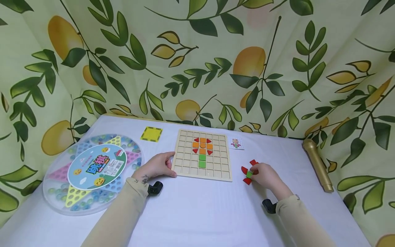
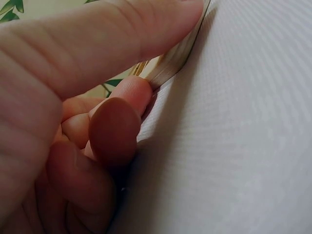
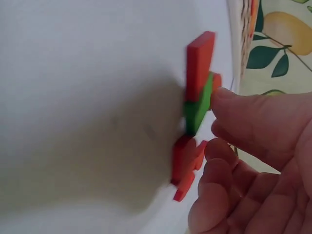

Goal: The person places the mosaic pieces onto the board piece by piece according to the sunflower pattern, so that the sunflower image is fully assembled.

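While the left hand [image 1: 156, 166] touches the left edge of the wooden grid board [image 1: 217, 168], thumb and fingers apart, 1 green tile [image 1: 249, 174] and red tiles [image 1: 244, 169] lie farther right, just left of the nearer right hand [image 1: 266, 176], whose pinch cannot be confirmed.

The board [image 1: 185, 154] (card [image 1: 236, 143] at its right) lies between game box [image 1: 97, 167] and loose pieces [image 1: 244, 170].

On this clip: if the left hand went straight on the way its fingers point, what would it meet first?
The left hand would meet the square, pale wooden grid board first, at its left edge. It appears to be touching that edge, though exact finger contact is hard to judge.
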